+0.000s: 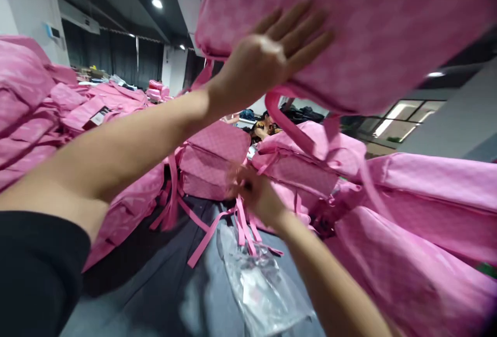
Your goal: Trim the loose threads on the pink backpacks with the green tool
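A large pink checked backpack [368,31] is raised at the upper right, its straps hanging down. Against its face lies my left hand [279,47], fingers stretched out and spread. Lower down, my right hand [256,192] is in front of another pink backpack [215,156]. Its fingers look curled but are smeared by motion, so what they hold, if anything, is unclear. Just beneath them, pink straps [243,225] dangle toward the dark cloth surface [155,285]. A clear plastic bag [267,295] with a white paper inside lies below my right hand.
Pink bags are piled on the left [29,104], one showing a black and white tag [97,117]. More pink backpacks [435,187] are stacked on the right. Farther back, a person [265,126] is partly visible between the bags.
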Available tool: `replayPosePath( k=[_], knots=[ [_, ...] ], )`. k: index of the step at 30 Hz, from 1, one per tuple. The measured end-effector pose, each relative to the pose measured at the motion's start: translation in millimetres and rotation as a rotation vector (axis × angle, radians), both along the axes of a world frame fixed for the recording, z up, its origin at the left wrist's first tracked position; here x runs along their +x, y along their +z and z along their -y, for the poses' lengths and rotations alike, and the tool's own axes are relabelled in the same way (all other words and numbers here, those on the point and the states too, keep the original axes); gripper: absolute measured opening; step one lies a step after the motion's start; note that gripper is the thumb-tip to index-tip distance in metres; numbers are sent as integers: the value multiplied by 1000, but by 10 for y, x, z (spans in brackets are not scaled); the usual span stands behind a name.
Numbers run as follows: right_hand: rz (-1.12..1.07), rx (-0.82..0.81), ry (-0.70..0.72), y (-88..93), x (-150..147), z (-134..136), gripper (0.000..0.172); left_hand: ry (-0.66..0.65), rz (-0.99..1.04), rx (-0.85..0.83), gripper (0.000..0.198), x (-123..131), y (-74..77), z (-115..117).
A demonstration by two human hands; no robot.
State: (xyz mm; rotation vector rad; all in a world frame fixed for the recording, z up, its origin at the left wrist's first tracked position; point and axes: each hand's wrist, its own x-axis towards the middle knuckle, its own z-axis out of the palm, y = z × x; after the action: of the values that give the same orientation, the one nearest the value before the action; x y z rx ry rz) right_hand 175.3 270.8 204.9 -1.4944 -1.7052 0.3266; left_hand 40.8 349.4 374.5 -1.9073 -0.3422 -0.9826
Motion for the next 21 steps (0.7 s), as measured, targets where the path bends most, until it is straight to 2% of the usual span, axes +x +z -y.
replayPosePath(
  k=[2,3,5,7,9,10,12,15,17,19,21],
  knots=[
    [157,-173,146,-684,161,140,43,-65,-11,-20,63,510,-109,-645],
    [158,-254,164,-1040,272,251,41,-87,-20,-75,57,759,-212,-943],
    [12,-451,68,-1688,535,494,37,-104,-39,-255,50,1198,-522,-1461],
    [-118,-566,-52,-2167,799,696,39,-100,-58,-427,46,1511,-912,-1847],
    [-195,-611,-129,-2441,999,804,44,-84,-76,-529,43,1681,-1247,-2096],
    [-212,-618,-142,-2505,1061,818,45,-81,-81,-551,43,1722,-1356,-2172],
    [-222,-620,-136,-2515,1106,778,46,-97,-87,-563,43,1756,-1435,-2238],
    [-214,-593,-125,-2388,1028,662,49,-89,-129,-573,47,1751,-1354,-2157],
    [-218,-569,-116,-2314,941,646,53,-17,-152,-588,49,1667,-1344,-2020],
    [-222,-542,-90,-2292,881,728,57,56,-123,-600,54,1426,-1470,-1843],
    [-231,-521,-73,-2321,886,903,58,96,-82,-638,67,973,-1754,-1631]
  ],
)
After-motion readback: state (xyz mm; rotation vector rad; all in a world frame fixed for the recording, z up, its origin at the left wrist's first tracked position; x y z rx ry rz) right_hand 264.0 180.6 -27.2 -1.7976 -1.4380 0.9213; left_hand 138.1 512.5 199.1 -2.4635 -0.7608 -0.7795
